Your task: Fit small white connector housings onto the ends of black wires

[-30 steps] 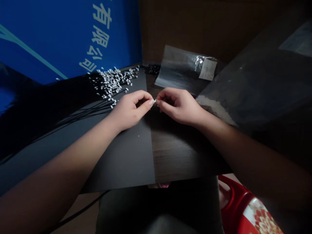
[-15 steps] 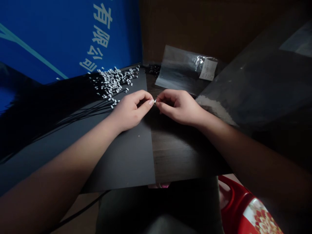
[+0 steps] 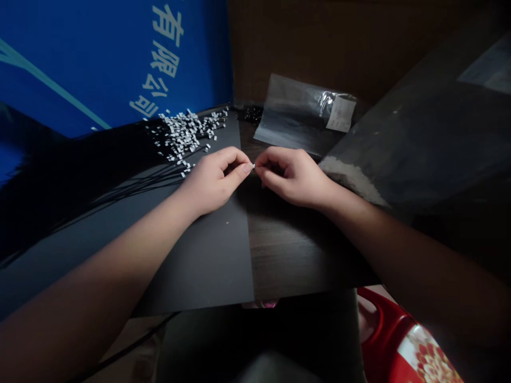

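Over the dark wood-grain tabletop, my left hand [image 3: 217,180] and my right hand [image 3: 294,174] meet fingertip to fingertip. Both are pinched closed at a tiny white connector [image 3: 253,166], which barely shows between them. The fingers hide most of it, so any wire there cannot be made out. Left of my hands lies a heap of small white connectors [image 3: 186,133] on the ends of a thick bundle of black wires [image 3: 80,170]. Loose small white pieces [image 3: 353,178] are piled close to my right wrist.
A clear plastic bag [image 3: 291,114] with a white label lies behind my hands. Another large clear bag [image 3: 415,138] is at the right. A blue panel [image 3: 107,48] with white characters stands at the back left. Below the table edge is a red item [image 3: 385,330] with a flower print.
Little differs. My fingertips have come slightly closer together, with less of the white connector showing between them.
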`<state>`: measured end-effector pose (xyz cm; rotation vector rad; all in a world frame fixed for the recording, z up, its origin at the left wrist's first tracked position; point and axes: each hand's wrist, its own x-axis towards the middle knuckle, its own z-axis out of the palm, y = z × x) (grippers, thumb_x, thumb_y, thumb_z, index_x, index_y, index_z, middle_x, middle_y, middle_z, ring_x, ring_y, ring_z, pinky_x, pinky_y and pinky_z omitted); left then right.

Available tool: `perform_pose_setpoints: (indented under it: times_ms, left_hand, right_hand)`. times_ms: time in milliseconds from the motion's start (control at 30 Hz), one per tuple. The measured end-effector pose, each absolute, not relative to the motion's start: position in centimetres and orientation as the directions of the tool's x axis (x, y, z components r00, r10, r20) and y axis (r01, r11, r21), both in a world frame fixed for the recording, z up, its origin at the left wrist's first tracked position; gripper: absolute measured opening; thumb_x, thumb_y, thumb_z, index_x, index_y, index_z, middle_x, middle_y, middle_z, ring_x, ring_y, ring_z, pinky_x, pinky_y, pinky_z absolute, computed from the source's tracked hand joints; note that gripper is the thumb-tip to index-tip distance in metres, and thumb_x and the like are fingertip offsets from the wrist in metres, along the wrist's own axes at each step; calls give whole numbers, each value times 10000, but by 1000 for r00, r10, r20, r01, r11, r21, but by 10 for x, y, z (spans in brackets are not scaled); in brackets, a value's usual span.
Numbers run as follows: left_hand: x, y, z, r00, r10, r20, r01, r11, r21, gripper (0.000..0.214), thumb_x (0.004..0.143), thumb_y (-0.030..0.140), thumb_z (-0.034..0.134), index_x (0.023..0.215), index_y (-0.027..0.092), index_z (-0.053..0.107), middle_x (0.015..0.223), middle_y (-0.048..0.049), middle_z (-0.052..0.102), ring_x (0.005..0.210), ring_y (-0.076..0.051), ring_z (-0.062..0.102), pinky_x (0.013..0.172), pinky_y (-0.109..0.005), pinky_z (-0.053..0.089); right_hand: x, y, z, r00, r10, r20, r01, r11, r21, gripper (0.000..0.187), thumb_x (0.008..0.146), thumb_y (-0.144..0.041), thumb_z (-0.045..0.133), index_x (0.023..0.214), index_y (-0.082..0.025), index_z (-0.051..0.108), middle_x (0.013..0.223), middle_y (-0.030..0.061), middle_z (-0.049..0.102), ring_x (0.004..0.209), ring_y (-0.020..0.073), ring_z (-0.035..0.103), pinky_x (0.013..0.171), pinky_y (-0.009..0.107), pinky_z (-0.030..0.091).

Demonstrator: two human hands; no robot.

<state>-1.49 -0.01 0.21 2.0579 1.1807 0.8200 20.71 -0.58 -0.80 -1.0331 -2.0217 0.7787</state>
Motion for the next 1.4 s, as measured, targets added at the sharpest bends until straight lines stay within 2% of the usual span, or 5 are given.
perform_pose_setpoints:
  times_ms: [567, 1400]
  left_hand:
    - [-13, -2, 2, 372, 910, 181, 509, -363, 780, 180, 990, 369, 690, 964, 201, 750, 819, -2, 702, 721, -159, 558, 697, -320, 446]
    - [-12, -1, -1, 364, 916, 167, 468, -335, 818, 192, 1002, 389, 683, 972, 207, 731, 814, -11, 687, 732, -168, 583, 669, -315, 455]
  right_hand:
    - [206, -9, -6, -415, 856, 308, 411, 479, -776, 79, 881, -191, 615, 918, -178, 684, 811, 18, 714, 746, 167, 603, 720, 313, 427]
    - [205, -7, -10, -378, 868, 321, 388, 464, -796, 67, 907, -192, 632, 922, -177, 696, 814, 15, 724, 759, 168, 607, 733, 319, 437]
